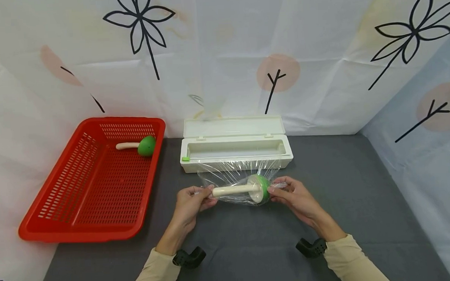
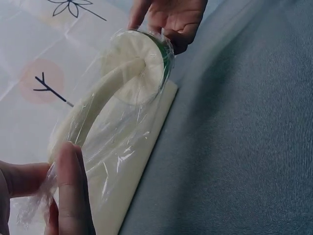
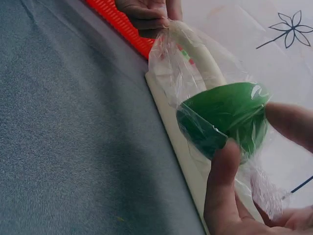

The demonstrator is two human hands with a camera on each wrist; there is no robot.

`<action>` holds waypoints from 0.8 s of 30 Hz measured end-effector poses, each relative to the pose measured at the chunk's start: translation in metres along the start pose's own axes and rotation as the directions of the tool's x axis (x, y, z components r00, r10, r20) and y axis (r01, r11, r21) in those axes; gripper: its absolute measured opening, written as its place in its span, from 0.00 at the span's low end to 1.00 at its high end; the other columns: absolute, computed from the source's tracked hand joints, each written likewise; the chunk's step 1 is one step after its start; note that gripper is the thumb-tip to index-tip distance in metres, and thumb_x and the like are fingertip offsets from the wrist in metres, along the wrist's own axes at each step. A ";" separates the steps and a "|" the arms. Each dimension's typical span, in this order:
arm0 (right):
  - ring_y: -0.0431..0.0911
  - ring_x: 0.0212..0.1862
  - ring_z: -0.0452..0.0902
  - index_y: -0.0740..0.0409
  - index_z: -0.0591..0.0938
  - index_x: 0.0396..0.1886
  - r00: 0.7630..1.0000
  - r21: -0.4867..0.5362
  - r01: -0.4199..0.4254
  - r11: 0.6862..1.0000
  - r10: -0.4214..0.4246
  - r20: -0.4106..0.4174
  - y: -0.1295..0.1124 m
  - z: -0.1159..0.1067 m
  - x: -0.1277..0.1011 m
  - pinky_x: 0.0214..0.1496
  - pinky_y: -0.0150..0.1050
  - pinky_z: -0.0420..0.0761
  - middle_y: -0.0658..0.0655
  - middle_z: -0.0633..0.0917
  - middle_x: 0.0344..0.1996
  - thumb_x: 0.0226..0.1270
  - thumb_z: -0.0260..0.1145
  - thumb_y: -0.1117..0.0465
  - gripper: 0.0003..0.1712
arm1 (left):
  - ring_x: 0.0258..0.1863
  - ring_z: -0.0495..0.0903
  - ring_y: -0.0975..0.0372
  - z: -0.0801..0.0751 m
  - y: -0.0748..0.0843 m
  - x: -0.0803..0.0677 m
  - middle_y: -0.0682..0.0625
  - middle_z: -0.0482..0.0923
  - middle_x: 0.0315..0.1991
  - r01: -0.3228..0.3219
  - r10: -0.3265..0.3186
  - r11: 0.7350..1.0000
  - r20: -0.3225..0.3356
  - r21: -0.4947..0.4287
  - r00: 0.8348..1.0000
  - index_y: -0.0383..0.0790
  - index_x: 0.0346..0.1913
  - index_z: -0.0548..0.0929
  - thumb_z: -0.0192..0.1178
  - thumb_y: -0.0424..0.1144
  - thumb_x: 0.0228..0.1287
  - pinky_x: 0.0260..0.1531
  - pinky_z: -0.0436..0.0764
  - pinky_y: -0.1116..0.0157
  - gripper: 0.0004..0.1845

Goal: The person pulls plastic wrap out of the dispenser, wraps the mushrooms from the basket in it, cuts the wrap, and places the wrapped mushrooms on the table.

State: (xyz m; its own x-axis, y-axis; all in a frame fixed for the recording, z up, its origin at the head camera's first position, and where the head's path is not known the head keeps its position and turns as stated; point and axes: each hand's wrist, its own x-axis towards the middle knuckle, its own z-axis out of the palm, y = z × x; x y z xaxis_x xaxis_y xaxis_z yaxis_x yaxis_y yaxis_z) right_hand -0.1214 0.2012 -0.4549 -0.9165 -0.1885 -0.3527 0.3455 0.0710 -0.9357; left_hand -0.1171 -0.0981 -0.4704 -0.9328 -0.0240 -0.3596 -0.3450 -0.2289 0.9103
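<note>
Clear plastic wrap (image 1: 238, 183) is bundled round a toy mushroom (image 1: 246, 189) with a cream stem and green cap, held just above the grey table (image 1: 253, 249), right in front of the white wrap dispenser box (image 1: 234, 148). Left hand (image 1: 190, 204) pinches the twisted wrap at the stem end, thumb and fingers (image 2: 68, 181) curled tight on the film. Right hand (image 1: 294, 196) does the same at the cap end, fingertips (image 3: 222, 166) pressed on the green dome through the wrap, with a bunched tail of film in the palm. Sheet looks like it runs back to the box's front edge, but it's hard to tell whether it's cut. Box lid stands open; can't make out a roll inside. Far left sits a red basket (image 1: 60, 200) with a second mushroom (image 1: 141, 145) lying in its far corner, well apart from the hands.
</note>
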 end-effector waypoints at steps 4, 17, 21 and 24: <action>0.46 0.43 0.82 0.71 0.72 0.55 0.998 -0.012 -0.025 1.000 0.024 -0.058 0.003 0.006 0.011 0.55 0.47 0.81 0.59 0.81 0.42 0.74 0.68 0.56 0.24 | 0.25 0.87 0.61 0.001 -0.006 0.006 0.39 0.84 0.32 -0.021 0.022 0.999 -0.036 0.032 0.999 0.22 0.49 0.76 0.65 0.33 0.70 0.33 0.87 0.65 0.16; 0.47 0.35 0.85 0.72 0.71 0.61 0.987 -0.038 -0.008 0.999 0.002 -0.160 0.016 0.014 0.044 0.41 0.40 0.86 0.62 0.85 0.36 0.75 0.66 0.52 0.30 | 0.24 0.88 0.53 0.001 -0.021 0.027 0.45 0.86 0.25 -0.145 0.202 0.881 -0.081 0.450 0.976 0.30 0.39 0.90 0.74 0.43 0.62 0.30 0.86 0.61 0.16; 0.49 0.33 0.86 0.73 0.81 0.51 0.979 -0.165 0.023 0.986 -0.055 -0.195 0.021 0.013 0.051 0.39 0.41 0.87 0.63 0.87 0.34 0.75 0.66 0.54 0.23 | 0.19 0.86 0.59 0.001 -0.025 0.035 0.48 0.84 0.19 -0.132 0.209 0.829 -0.083 0.543 0.974 0.33 0.29 0.90 0.73 0.45 0.62 0.24 0.83 0.64 0.16; 0.49 0.32 0.86 0.72 0.85 0.47 0.967 -0.283 0.050 0.958 -0.117 -0.224 0.024 0.013 0.054 0.36 0.40 0.87 0.63 0.87 0.33 0.74 0.67 0.53 0.22 | 0.17 0.84 0.62 0.002 -0.025 0.042 0.50 0.83 0.17 -0.124 0.214 0.787 -0.079 0.604 0.974 0.35 0.23 0.89 0.73 0.47 0.62 0.21 0.81 0.66 0.18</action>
State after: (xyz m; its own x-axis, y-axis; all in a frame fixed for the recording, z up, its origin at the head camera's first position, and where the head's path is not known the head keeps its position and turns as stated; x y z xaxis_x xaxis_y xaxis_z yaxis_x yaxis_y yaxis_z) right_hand -0.1602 0.1804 -0.4963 -0.9724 0.0290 -0.2317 0.2278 0.3354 -0.9141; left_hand -0.1478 -0.0917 -0.5077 -0.9738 -0.1491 -0.1720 -0.2192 0.4105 0.8851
